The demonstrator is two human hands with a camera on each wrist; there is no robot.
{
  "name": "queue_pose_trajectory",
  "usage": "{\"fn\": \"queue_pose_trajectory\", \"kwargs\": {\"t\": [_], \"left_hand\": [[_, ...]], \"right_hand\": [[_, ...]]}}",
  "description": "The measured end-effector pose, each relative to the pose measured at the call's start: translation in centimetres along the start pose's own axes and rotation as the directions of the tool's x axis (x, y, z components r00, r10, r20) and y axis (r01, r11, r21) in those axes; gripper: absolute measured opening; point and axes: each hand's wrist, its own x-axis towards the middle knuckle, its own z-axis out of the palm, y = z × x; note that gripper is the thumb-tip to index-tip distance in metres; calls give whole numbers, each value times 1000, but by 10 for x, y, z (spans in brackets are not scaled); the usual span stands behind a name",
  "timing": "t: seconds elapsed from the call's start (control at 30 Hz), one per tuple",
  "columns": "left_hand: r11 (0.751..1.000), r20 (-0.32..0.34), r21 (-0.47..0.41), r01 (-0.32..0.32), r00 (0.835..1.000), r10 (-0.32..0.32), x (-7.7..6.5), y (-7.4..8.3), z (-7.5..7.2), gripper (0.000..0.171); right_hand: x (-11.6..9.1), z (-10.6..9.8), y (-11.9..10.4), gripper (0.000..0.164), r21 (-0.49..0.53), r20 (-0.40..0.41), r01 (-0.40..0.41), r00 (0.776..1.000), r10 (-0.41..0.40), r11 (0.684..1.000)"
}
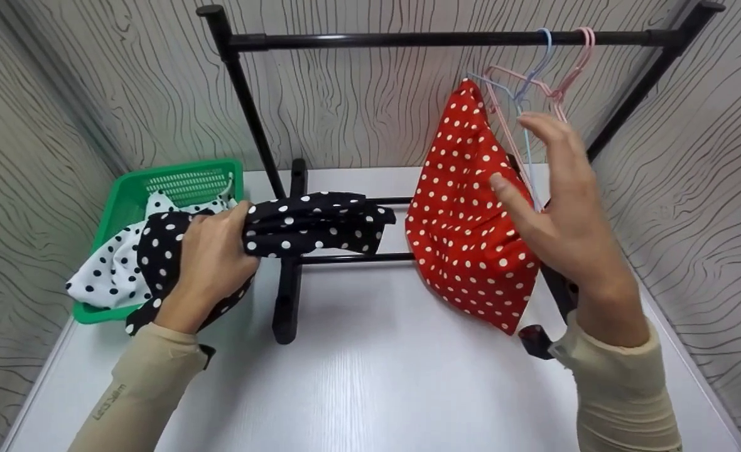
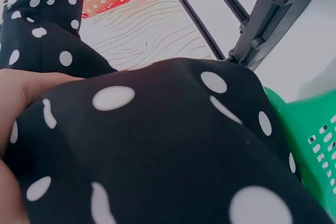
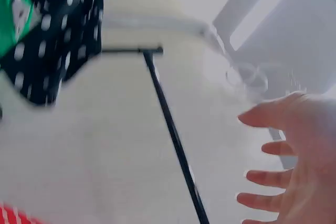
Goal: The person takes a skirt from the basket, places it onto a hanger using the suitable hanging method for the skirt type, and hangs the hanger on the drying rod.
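My left hand (image 1: 216, 254) grips a black cloth with white dots (image 1: 314, 223). One bunched part sticks out to the right of the fist, and the rest drapes down over the green basket's near side. In the left wrist view the black cloth (image 2: 168, 124) fills most of the picture. My right hand (image 1: 568, 220) is raised with its fingers spread, holding nothing. It overlaps the right edge of a red cloth with white dots (image 1: 465, 220) that hangs from the rack beside a blue hanger (image 1: 549, 44) and pink hangers (image 1: 590, 43).
The black rack's top bar (image 1: 395, 40) runs across the back, with a foot (image 1: 287, 295) on the white table. At left stands the green basket (image 1: 108, 216), holding a white cloth with black dots (image 1: 110, 276). Wood-patterned panels (image 1: 345, 100) enclose the back and sides.
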Motion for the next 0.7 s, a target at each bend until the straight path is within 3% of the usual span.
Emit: {"fn": "queue_pose_trajectory", "kwargs": {"t": [0.2,0.37,0.53,0.7], "left_hand": [[1000,-5,2,3,1000,-3,2,-2,-1,37],[1000,-14,3,1,1000,-1,2,-3,-1,35],[1000,-32,9,-9,999,9,3,-5,0,33],[1000,-11,13,10,1000,-10,3,-5,0,34]], "right_hand": [[-3,-18,52,53,-51,-92,-206,975,200,977],[-8,-17,95,48,-96,-137,-246,963,232,964],[-14,-14,120,48,-118,-106,-300,952,288,947],[-19,-13,132,49,-86,-46,-397,918,395,914]]}}
